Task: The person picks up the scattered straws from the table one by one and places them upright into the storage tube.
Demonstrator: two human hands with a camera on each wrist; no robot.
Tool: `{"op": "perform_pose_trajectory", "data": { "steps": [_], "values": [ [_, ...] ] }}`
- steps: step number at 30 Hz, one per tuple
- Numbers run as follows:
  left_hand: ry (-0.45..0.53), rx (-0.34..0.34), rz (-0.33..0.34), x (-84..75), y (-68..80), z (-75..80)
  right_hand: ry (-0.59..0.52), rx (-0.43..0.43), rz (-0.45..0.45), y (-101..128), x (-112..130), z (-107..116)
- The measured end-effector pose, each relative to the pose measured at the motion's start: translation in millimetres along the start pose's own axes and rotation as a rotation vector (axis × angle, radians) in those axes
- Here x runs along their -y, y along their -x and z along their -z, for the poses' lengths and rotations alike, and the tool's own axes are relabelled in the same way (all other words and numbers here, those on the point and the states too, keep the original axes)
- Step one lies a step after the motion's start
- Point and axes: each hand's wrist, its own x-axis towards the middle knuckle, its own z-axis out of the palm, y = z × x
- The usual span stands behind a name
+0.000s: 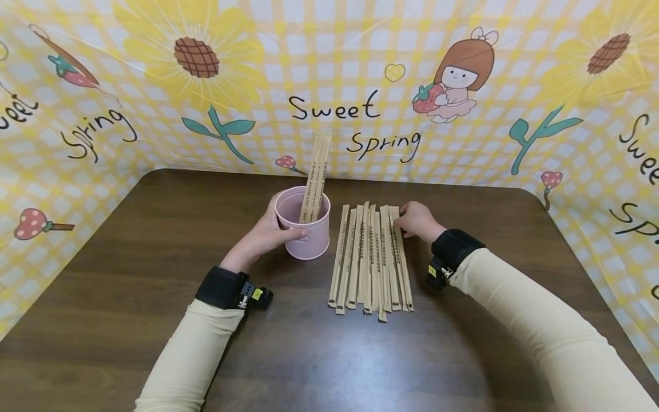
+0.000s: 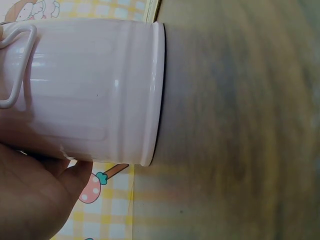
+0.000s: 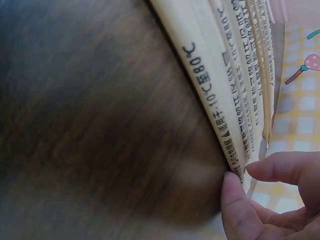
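My left hand [image 1: 270,232] grips a small pink bucket [image 1: 309,243] from its left side, thumb across the front near the handle. In the left wrist view the bucket [image 2: 95,90] fills the upper left, its wire handle [image 2: 22,70] hanging on the wall. A few paper-wrapped straws [image 1: 316,177] stand in the bucket, leaning slightly right. Several more wrapped straws [image 1: 368,257] lie side by side on the table, right of the bucket. At the far end of the rightmost straw [image 3: 200,75], my right hand [image 1: 419,220] pinches it between thumb and finger.
The brown wooden table [image 1: 154,297] reaches back to a yellow checked cloth [image 1: 329,68] that hangs behind it and at both sides. A black wrist band with a small camera [image 1: 437,272] sits on the right wrist, and another [image 1: 259,296] on the left.
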Motion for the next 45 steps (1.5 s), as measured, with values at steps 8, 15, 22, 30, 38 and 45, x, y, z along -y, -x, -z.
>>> {"op": "perform_pose_trajectory", "data": {
  "steps": [8,15,22,30,38,45],
  "values": [
    [-0.005,0.012,-0.014,0.0,0.8,0.1,0.003,-0.031,0.003,0,-2,-2],
    [-0.003,-0.001,-0.002,3.0,2.2,2.5,0.027,-0.057,0.012,-1,1,-6],
    [-0.003,0.005,-0.016,2.4,2.0,2.6,0.008,-0.051,-0.017,-1,1,-7],
    [-0.001,0.009,-0.018,0.7,-0.4,2.5,-0.023,-0.014,-0.036,-1,1,-4],
    [-0.008,-0.005,-0.013,-2.4,0.3,4.2,-0.028,0.031,0.023,5,7,2],
    [-0.017,0.009,0.005,-1.4,1.5,2.3,-0.079,0.046,0.014,8,5,4]
  ]
}}
